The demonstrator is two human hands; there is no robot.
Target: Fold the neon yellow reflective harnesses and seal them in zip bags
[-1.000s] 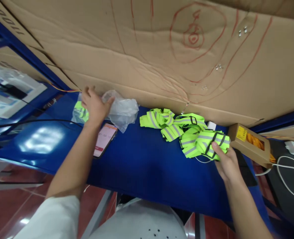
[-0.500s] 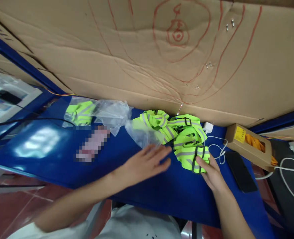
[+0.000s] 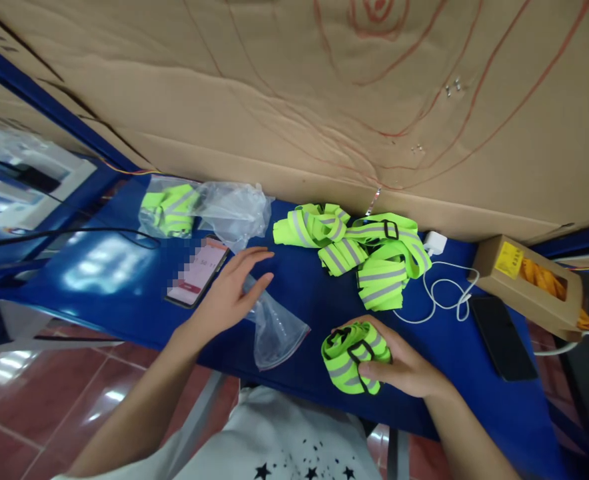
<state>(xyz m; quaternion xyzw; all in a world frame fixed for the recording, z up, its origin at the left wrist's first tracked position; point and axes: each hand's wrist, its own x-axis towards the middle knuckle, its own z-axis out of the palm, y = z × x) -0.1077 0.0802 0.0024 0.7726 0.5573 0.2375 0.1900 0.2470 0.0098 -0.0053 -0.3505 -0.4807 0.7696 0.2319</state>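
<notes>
My right hand [image 3: 399,357] is closed around a rolled-up neon yellow-green reflective strap [image 3: 342,365] with grey stripes and a black buckle, held near the table's front edge. To the left, my left hand [image 3: 229,290] is open, fingers stretched out and thumb apart. It lies over one end of a clear plastic zip bag [image 3: 277,333]; whether it presses on the bag I cannot tell. Behind both hands, a loose heap of the same reflective strap [image 3: 332,233] lies against the cardboard, with another black buckle on it.
At the back left are a clear bag with a folded reflective strap [image 3: 177,210] and a crumpled clear bag [image 3: 239,210]. A lit phone [image 3: 199,273] lies beside my left hand. On the right are a white charger [image 3: 435,242] with cable, a black phone [image 3: 503,339] and a cardboard box [image 3: 494,257].
My right hand has drawn the rolled strap away from the heap, toward me and left. My left hand has moved left, and the clear zip bag has come nearer the front edge.
</notes>
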